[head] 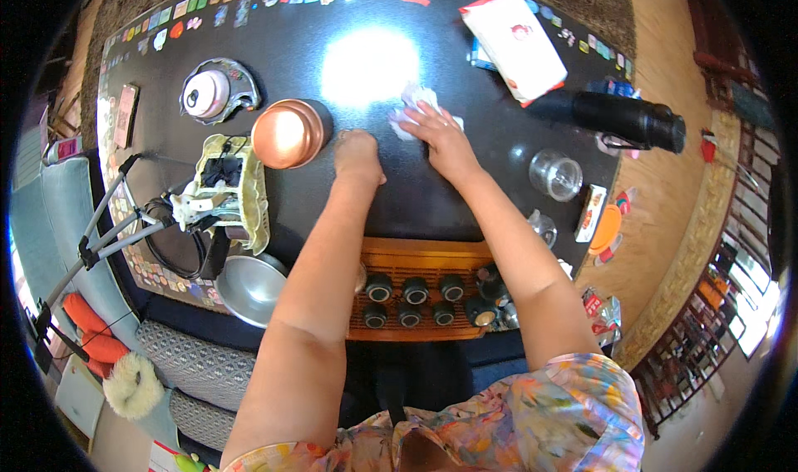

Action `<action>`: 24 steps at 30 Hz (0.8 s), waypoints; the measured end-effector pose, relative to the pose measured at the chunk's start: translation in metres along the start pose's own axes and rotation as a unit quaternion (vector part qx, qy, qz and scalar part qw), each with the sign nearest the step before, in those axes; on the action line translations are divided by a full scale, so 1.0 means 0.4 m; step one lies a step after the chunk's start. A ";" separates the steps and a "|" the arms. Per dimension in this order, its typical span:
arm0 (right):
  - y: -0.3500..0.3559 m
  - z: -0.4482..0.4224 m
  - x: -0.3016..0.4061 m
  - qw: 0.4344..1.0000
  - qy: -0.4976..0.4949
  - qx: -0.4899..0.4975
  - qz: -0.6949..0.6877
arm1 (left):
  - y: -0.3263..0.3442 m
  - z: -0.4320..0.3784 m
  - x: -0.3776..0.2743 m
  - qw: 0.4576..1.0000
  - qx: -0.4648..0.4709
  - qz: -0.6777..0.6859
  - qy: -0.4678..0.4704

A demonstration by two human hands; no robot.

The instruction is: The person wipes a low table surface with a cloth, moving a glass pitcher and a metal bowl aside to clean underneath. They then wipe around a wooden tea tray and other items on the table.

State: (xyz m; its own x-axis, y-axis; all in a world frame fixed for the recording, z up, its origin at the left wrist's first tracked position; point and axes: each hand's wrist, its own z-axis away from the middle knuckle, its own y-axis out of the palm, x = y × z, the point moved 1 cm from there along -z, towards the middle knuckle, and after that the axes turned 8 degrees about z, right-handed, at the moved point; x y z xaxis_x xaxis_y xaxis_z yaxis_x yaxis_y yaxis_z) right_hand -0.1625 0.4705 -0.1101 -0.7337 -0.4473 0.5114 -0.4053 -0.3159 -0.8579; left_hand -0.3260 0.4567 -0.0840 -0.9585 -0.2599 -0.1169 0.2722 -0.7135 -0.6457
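Fingers spread, my right hand (pixel 437 137) presses a crumpled white cloth or tissue (pixel 416 101) onto the dark tabletop (pixel 399 204). My left hand (pixel 358 155) rests on the table with its fingers curled; whether anything is inside it is hidden. Just left of it stands a round copper-coloured container (pixel 288 134). Beyond my right hand lies a white and red soft pack (pixel 520 45), on top of a blue item (pixel 482 56). A black bottle (pixel 623 120) lies to the right, and nearer to me is a clear glass jar (pixel 555 176).
Several dark cups (pixel 415 290) stand on a wooden tea tray (pixel 424 247) at the near edge. To the left are a scalloped cream holder (pixel 260 213), a metal bowl (pixel 246 291), tripod legs (pixel 112 247), a phone (pixel 125 115) and an ornate dish (pixel 240 92). A small box (pixel 590 213) lies at right.
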 end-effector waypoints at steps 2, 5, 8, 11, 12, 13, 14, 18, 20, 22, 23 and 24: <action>-0.015 0.068 -0.031 0.997 0.079 -0.026 -0.011 | 0.016 -0.004 0.007 1.000 -0.022 0.010 0.003; -0.031 0.130 -0.096 0.964 0.212 -0.153 -0.052 | 0.024 -0.006 0.007 0.998 -0.048 0.019 0.020; -0.081 0.149 -0.141 0.826 0.428 -0.138 -0.340 | 0.031 -0.007 0.019 0.997 -0.055 0.049 0.013; -0.124 0.155 -0.114 0.804 0.413 -0.126 -0.408 | 0.018 0.011 0.015 0.997 -0.056 0.045 0.026; -0.108 0.153 -0.106 0.831 0.380 -0.140 -0.382 | 0.020 0.009 0.019 0.997 -0.059 0.048 0.016; -0.103 0.153 -0.115 0.856 0.346 -0.159 -0.349 | 0.022 0.002 0.011 0.997 -0.051 0.049 0.016; -0.054 0.157 -0.166 0.913 0.304 -0.189 -0.197 | 0.023 -0.003 0.005 0.998 -0.043 0.051 0.015; -0.017 0.041 -0.116 0.927 0.236 -0.256 -0.141 | 0.045 -0.021 0.035 0.997 -0.049 0.049 0.025; 0.036 0.021 -0.090 0.963 0.153 -0.209 -0.071 | 0.038 -0.010 0.016 0.996 -0.057 0.054 0.030; 0.051 0.025 -0.027 0.980 0.057 -0.114 0.152 | 0.037 0.000 0.023 0.996 -0.050 0.072 0.014; 0.048 0.033 -0.033 0.971 0.019 -0.113 0.210 | 0.040 -0.010 0.031 0.996 -0.052 0.075 0.016; 0.025 0.043 -0.044 0.980 0.022 -0.087 0.179 | 0.049 -0.017 0.037 0.995 -0.050 0.079 0.020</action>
State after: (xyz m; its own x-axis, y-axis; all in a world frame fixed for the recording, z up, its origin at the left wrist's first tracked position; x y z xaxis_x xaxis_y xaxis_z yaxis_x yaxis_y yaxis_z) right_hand -0.1443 0.4607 -0.1269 -0.8673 -0.4653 0.1771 -0.2017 0.0032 -0.9794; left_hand -0.3354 0.4435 -0.1035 -0.9074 -0.3368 -0.2514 0.4122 -0.5966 -0.6886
